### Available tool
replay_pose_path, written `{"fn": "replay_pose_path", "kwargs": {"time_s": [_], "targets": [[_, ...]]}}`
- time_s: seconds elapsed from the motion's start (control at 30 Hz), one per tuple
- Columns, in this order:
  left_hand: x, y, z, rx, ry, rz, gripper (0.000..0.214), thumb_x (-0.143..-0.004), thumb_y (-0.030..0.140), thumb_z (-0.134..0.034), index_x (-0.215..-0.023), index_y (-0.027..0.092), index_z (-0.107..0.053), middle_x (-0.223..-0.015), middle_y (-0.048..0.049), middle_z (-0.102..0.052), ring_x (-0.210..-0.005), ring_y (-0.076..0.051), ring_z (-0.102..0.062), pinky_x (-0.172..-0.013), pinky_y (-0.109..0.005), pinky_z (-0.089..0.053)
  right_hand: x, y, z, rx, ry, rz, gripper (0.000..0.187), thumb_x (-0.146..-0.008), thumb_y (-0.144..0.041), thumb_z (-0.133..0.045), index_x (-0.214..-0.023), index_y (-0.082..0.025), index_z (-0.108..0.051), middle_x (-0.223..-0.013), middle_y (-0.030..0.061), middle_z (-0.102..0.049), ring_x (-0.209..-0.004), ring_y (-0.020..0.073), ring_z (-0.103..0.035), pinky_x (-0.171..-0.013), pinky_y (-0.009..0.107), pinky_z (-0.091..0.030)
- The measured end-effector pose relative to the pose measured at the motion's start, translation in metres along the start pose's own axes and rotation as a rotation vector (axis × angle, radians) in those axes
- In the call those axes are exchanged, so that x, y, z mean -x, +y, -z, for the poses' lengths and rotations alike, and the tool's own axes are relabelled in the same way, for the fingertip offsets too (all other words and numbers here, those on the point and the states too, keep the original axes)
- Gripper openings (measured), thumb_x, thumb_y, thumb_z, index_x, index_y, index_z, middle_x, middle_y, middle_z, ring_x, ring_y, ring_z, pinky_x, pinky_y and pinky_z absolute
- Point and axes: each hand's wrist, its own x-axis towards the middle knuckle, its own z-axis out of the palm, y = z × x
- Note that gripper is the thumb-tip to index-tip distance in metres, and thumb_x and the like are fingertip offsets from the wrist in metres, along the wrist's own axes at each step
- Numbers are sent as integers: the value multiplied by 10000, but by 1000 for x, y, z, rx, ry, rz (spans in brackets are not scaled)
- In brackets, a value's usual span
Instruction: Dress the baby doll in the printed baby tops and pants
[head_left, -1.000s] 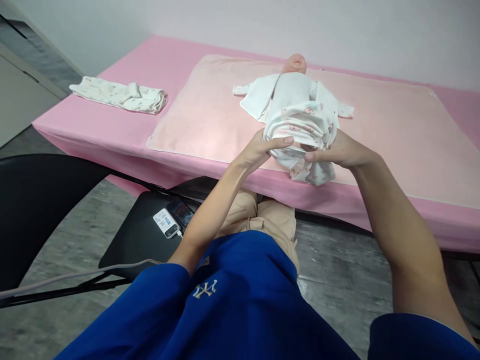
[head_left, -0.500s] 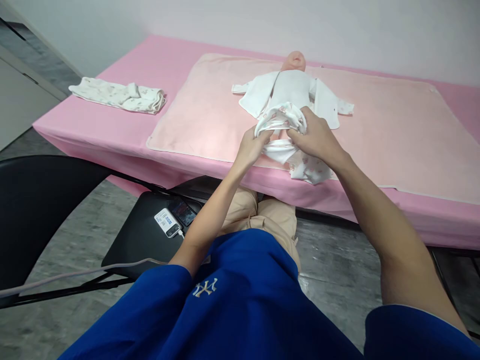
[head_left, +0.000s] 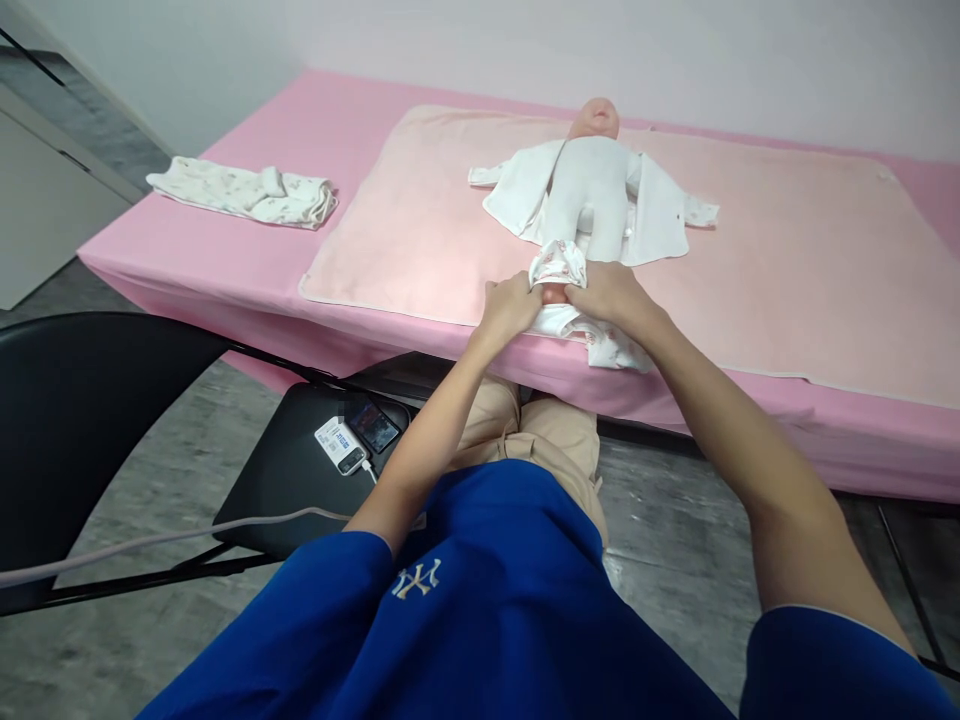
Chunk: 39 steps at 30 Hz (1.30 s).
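Left hand (head_left: 514,305): pinching one side of the printed baby pants (head_left: 559,264), thumb by the opening
Right hand (head_left: 611,288): pinching the other side, so I'd guess that's what keeps the cuff open around the pinkish bit (foot?) (head_left: 555,294)
Pants: bunched at the near edge of the desk (head_left: 352,110), below the doll's legs
Baby doll (head_left: 592,178): face up on the peach mat (head_left: 787,260), feet-end nearest, prob for easy reach
White jacket (head_left: 517,195): wide open, maybe so the flaps clear the legs
Folded clothes (head_left: 244,192): parked left, likely out of the way
Blue shirt (head_left: 487,590): NY-style monogram
Power bank (head_left: 341,445): blue print, too tiny to read
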Motion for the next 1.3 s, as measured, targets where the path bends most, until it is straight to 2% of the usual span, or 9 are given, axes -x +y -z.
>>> {"fn": "replay_pose_path", "kwargs": {"time_s": [0.13,0.37,0.53,0.63,0.8,0.93,1.0,1.1,1.3], "targets": [[-15,-7,-1,161,34,-34,373,-1099,361,-433,-852,191,-656,-1031,-137,-804,-1054,-329,-733,-1062,-457,-497,2,-3,-2,-25,63,8,455,-976,-382,-540,-1318,-126,-698,-1242,254,-790,-1100,460,-722,-951,518,-554],[-41,-7,20,493,124,-206,81,-965,289,-711,-1011,223,-702,-1100,-57,-782,-1133,-248,-709,-1042,-331,-505,-22,26,17,-330,213,231,259,-906,-419,-708,-1100,-247,-705,-1158,129,-765,-1123,391,-673,-1060,538,-557],[-58,-16,50,452,-24,-296,280,-845,406,-855,-936,221,-665,-954,-28,-709,-958,-214,-651,-917,-298,-505,-40,50,35,-423,99,294,391,-813,-584,-876,-929,-268,-679,-981,79,-710,-1054,353,-652,-973,482,-565],[-70,-21,63,376,-166,-276,419,-756,491,-937,-915,220,-659,-875,-6,-645,-864,-197,-607,-849,-300,-499,-47,62,37,-504,89,261,544,-753,-699,-930,-938,-260,-668,-895,39,-677,-946,297,-628,-848,399,-547],[-93,5,75,244,-250,-304,459,-732,550,-963,-849,215,-671,-831,-37,-640,-906,-258,-655,-921,-380,-508,-56,78,34,-768,-23,196,650,-698,-728,-977,-1073,-282,-688,-1020,14,-704,-927,242,-636,-768,327,-529],[-135,30,73,358,-328,-275,383,-825,541,-901,-772,230,-684,-741,-46,-596,-868,-273,-718,-863,-412,-544,-61,89,25,-1140,-143,127,622,-837,-816,-806,-1194,-317,-706,-1044,26,-732,-898,258,-689,-752,371,-580],[-160,34,66,424,-396,-297,326,-809,511,-914,-788,248,-723,-753,-53,-619,-884,-284,-745,-835,-429,-568,-61,90,20,-1308,-121,69,555,-898,-793,-734,-1167,-308,-722,-1002,38,-736,-896,278,-713,-755,406,-605],[-189,33,51,505,-443,-306,302,-703,453,-985,-828,267,-782,-757,-61,-664,-934,-310,-778,-828,-456,-617,-60,88,14,-1424,-54,8,448,-881,-676,-794,-1106,-294,-730,-1022,52,-753,-968,298,-744,-815,438,-640],[-195,28,39,489,-624,-352,395,-614,532,-988,-900,316,-821,-798,-42,-743,-1006,-298,-803,-848,-399,-679,-59,89,16,-1392,22,-45,537,-790,-598,-936,-1183,-342,-675,-841,-23,-681,-764,225,-686,-709,365,-613]]}}
